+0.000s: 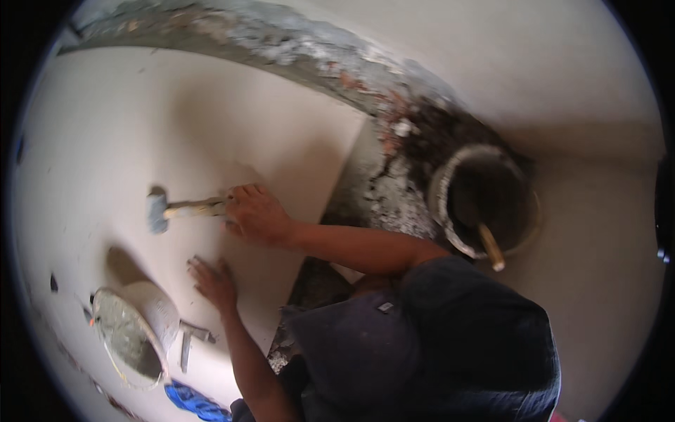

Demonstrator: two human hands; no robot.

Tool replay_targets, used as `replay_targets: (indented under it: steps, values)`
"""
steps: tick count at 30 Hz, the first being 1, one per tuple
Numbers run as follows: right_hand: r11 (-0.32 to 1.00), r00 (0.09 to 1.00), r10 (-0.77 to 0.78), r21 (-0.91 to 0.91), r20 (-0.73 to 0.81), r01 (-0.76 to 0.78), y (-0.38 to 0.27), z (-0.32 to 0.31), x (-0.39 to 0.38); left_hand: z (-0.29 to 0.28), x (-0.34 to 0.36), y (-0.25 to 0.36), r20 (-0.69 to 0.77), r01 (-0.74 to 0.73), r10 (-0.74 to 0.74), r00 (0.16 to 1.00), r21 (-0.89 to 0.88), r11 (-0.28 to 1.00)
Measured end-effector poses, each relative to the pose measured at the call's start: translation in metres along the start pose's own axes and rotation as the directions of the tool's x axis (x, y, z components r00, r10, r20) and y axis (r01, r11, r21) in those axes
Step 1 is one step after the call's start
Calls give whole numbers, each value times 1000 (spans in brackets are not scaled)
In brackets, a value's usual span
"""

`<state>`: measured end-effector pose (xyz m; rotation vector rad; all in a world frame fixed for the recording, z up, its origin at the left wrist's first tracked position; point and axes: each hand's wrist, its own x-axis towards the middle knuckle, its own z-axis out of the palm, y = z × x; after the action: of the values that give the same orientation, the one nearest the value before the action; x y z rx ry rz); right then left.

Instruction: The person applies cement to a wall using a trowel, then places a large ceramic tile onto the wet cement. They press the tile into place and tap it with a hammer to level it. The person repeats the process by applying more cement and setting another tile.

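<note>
My right hand [254,213] grips the wooden handle of a mallet [184,208]. Its grey head [156,211] rests on a large pale floor tile [211,126]. My left hand [213,281] lies flat on the same tile just below, fingers spread, holding nothing. Both forearms reach in from the lower right, past my dark cap brim [351,344] and dark shirt.
Rough grey mortar [369,193] lies exposed along the tile's right edge. A round bucket [450,176] of dark mix, with a wooden-handled tool [491,246] in it, stands to the right. A tilted white pail [130,334] of mortar, a small metal tool [188,342] and a blue cloth [197,402] are at lower left.
</note>
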<state>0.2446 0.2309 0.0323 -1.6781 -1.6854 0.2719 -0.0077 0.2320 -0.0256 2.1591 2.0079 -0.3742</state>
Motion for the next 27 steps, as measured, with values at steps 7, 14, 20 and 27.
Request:
replay_targets:
  steps: [7, 14, 20, 27]
  values:
    - [786, 895, 431, -440, -115, -435, 14, -306, -138, -2, -10, -5, -88, -9, 2, 996, -76, 997]
    - [64, -15, 996, -820, 89, -568, 52, -370, -253, -11, -7, 11, -239, 40, -78, 968, -160, 986]
    - [229, 74, 967, -707, 244, -669, 20, -439, -232, -19, 27, 29, -551, -72, -161, 819, -378, 923]
    - [414, 397, 910, -299, 118, -860, -11, -418, -119, -67, 142, 129, -525, -371, 116, 843, -412, 832]
